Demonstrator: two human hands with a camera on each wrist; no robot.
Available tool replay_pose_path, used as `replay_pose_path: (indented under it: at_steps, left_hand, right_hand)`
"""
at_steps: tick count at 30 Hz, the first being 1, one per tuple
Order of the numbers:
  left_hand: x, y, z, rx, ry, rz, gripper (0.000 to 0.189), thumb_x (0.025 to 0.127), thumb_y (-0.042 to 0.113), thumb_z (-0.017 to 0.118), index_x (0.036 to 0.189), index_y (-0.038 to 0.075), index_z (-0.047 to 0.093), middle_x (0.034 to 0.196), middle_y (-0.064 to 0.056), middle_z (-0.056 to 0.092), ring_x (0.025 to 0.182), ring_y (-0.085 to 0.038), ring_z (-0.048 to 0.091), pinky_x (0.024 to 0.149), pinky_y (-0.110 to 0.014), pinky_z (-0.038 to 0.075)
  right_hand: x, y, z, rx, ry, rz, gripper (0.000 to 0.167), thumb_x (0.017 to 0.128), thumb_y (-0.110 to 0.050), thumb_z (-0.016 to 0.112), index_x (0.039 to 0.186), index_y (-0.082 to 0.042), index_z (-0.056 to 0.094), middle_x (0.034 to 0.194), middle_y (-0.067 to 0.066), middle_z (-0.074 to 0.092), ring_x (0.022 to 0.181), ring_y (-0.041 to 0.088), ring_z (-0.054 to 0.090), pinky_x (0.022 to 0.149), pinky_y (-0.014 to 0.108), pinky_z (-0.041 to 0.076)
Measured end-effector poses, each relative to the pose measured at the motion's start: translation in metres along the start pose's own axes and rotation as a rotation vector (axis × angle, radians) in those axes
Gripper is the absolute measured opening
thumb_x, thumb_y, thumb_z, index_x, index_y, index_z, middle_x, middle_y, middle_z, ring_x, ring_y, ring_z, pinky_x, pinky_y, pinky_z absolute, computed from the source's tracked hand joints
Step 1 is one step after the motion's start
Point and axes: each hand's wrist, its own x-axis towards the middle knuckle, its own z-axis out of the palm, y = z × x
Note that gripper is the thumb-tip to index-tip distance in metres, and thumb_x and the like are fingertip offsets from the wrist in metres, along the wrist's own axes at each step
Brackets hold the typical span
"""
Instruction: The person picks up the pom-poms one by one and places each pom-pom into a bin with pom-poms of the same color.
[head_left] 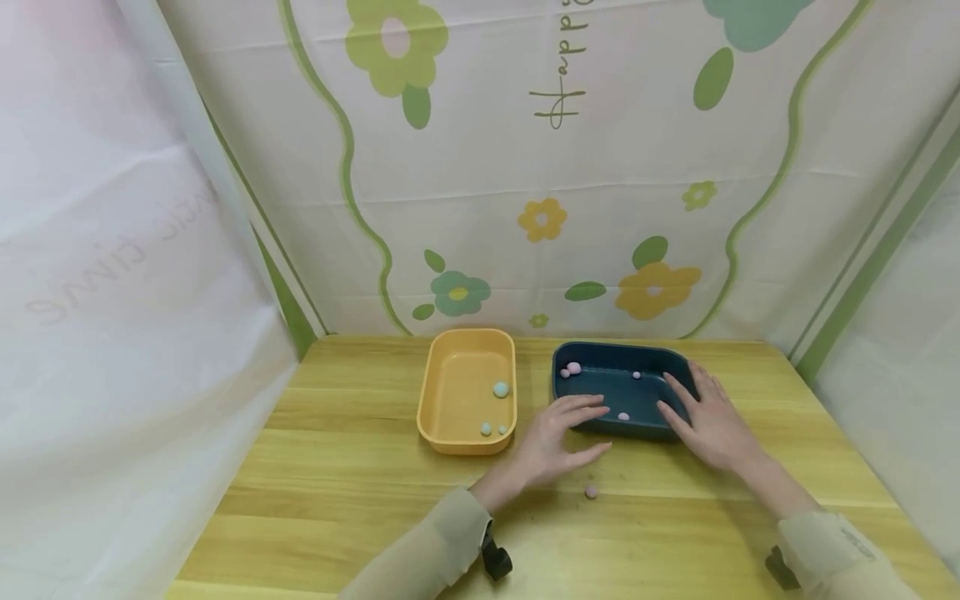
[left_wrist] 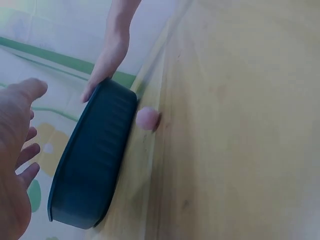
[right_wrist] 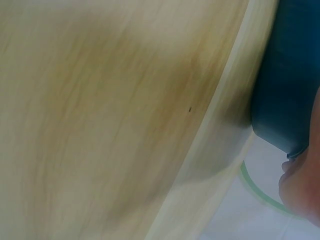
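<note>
A dark blue tray point(head_left: 622, 354) stands toward the back right of the table, holding several small pink balls point(head_left: 573, 367). My left hand point(head_left: 551, 442) hovers at its front left corner, fingers stretched out and thumb apart, with nothing held. On the table below that hand lies a loose pink ball point(head_left: 591, 492); in the left wrist view the pink ball point(left_wrist: 147, 118) sits close by the side of the tray point(left_wrist: 95, 155). My right hand point(head_left: 716, 429) is at the tray's right end, its spread fingers over the rim. Only part of the right hand point(right_wrist: 302, 185) shows in the right wrist view.
Left of the dark blue tray is a yellow tray point(head_left: 423, 408) with pale green balls point(head_left: 501, 389) of different sizes inside. Both trays stand on a wooden table point(head_left: 315, 500). A flower-print cloth point(head_left: 480, 167) hangs behind, and cloth walls rise at both sides.
</note>
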Motion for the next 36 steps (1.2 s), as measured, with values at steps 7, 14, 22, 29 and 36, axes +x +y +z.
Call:
replay_pose_path:
  at_steps: [7, 14, 22, 29, 36]
  left_hand:
    - [-0.020, 0.007, -0.005, -0.027, -0.143, -0.091, 0.076, 0.101, 0.047, 0.079, 0.168, 0.035, 0.046, 0.182, 0.007, 0.031, 0.164, -0.025, 0.042, 0.124, -0.054, 0.051]
    - [-0.037, 0.008, -0.007, -0.046, -0.197, -0.119, 0.079, 0.101, 0.052, 0.078, 0.169, 0.039, 0.041, 0.182, 0.006, 0.031, 0.165, -0.024, 0.040, 0.125, -0.056, 0.049]
    - [-0.051, 0.006, -0.004, 0.006, -0.199, -0.079, 0.069, 0.100, 0.043, 0.082, 0.162, 0.029, 0.055, 0.176, -0.002, 0.044, 0.158, -0.026, 0.050, 0.125, -0.052, 0.050]
    - [-0.057, 0.001, 0.005, -0.016, -0.159, -0.020, 0.050, 0.102, 0.034, 0.082, 0.147, 0.014, 0.071, 0.162, -0.008, 0.061, 0.154, -0.025, 0.056, 0.127, -0.044, 0.049]
    - [-0.059, -0.002, 0.016, -0.130, -0.103, -0.027, 0.032, 0.102, 0.025, 0.082, 0.131, 0.010, 0.081, 0.146, -0.008, 0.074, 0.142, -0.020, 0.065, 0.123, -0.034, 0.052]
  right_hand:
    - [-0.003, 0.000, 0.000, -0.001, -0.014, 0.010, 0.074, 0.116, -0.051, 0.047, 0.170, -0.001, 0.036, 0.177, 0.042, 0.011, 0.163, 0.064, 0.015, 0.137, 0.073, 0.009]
    - [-0.003, 0.004, 0.002, 0.005, -0.009, 0.004, 0.074, 0.117, -0.052, 0.045, 0.170, -0.001, 0.036, 0.177, 0.042, 0.010, 0.164, 0.064, 0.014, 0.139, 0.068, 0.005]
    - [-0.002, 0.005, 0.002, 0.005, -0.008, 0.001, 0.074, 0.117, -0.051, 0.045, 0.170, -0.001, 0.036, 0.177, 0.042, 0.010, 0.164, 0.063, 0.014, 0.139, 0.069, 0.005]
    - [0.000, 0.003, 0.000, 0.003, -0.019, 0.001, 0.075, 0.117, -0.052, 0.044, 0.171, -0.001, 0.034, 0.177, 0.042, 0.009, 0.164, 0.063, 0.013, 0.139, 0.069, 0.004]
    - [0.001, 0.000, -0.001, 0.009, -0.022, 0.000, 0.075, 0.117, -0.052, 0.044, 0.171, -0.001, 0.034, 0.177, 0.042, 0.008, 0.165, 0.063, 0.012, 0.140, 0.067, 0.002]
